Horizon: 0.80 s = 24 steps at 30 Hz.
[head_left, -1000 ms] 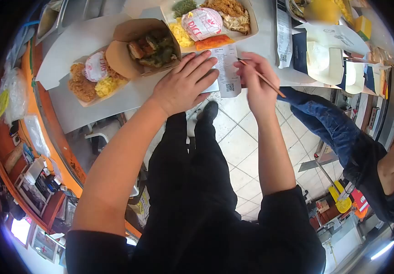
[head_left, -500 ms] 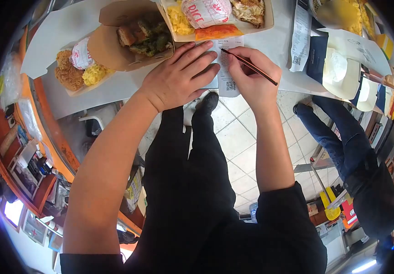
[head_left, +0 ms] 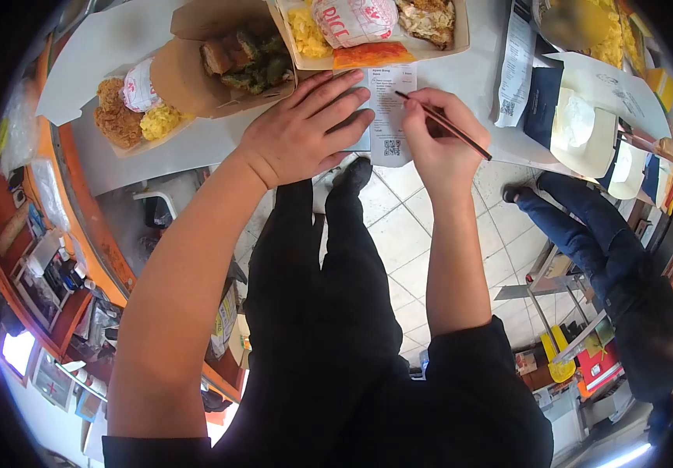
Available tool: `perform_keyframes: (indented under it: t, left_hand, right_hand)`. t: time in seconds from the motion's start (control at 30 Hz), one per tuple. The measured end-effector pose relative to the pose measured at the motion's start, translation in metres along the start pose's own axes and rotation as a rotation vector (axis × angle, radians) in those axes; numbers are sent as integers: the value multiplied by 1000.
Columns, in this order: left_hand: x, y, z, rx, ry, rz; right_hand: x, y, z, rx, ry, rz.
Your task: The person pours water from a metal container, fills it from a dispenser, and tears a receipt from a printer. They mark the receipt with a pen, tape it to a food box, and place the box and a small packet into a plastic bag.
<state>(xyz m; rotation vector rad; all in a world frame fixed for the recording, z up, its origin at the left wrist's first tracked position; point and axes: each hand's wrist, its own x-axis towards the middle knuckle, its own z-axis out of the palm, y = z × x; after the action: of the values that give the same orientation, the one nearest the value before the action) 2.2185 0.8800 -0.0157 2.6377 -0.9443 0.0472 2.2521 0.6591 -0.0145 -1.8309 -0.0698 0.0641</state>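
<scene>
My left hand (head_left: 305,125) lies flat with fingers spread at the table's front edge, its fingertips at the left side of a printed receipt (head_left: 389,117). The receipt's lower end, with a QR code, hangs past the edge. In my right hand (head_left: 449,136) is a slim dark pen (head_left: 457,132), its tip over the right part of the receipt's text. Just beyond the receipt stands an open meal box (head_left: 438,58) with a wrapped rice pack (head_left: 356,21), scrambled egg (head_left: 311,33) and chicken (head_left: 428,22).
Left stand a brown box (head_left: 188,86) of dark fried pieces and an open box with fried chicken (head_left: 116,117). Another receipt (head_left: 514,74) and open cartons (head_left: 586,129) lie right. A person in dark clothes (head_left: 625,296) stands at the right. Orange-edged shelving (head_left: 91,226) curves along the left.
My right hand has moved slightly right with the pen, so its tip has left the top of the receipt and sits lower and further right. My left hand stays in place.
</scene>
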Motion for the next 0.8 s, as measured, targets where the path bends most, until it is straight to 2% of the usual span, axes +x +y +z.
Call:
perform_keyframes:
  t: [0.03, 0.07, 0.2, 0.33, 0.53, 0.6, 0.7, 0.8]
  left_hand:
    - [0, 0, 2, 8, 27, 3]
    - [0, 0, 3, 13, 53, 7]
    - [0, 0, 2, 24, 23, 8]
    - [0, 0, 3, 5, 31, -8]
    - [-1, 0, 3, 16, 29, -4]
    - [0, 0, 3, 21, 37, -3]
    - [0, 0, 2, 6, 16, -10]
    - [0, 0, 3, 20, 46, 7]
  right_hand:
    - [-2, -2, -2, -5, -40, 32]
    - [-2, 0, 0, -39, -70, -49]
    - [-4, 10, 2, -7, 70, -33]
    - [-4, 10, 2, -67, 4, -57]
    - [-2, 14, 8, -137, 56, -144]
    - [-1, 15, 10, -83, -16, -238]
    - [-2, 14, 10, -104, 40, -177]
    - [-5, 10, 2, -93, -8, -91]
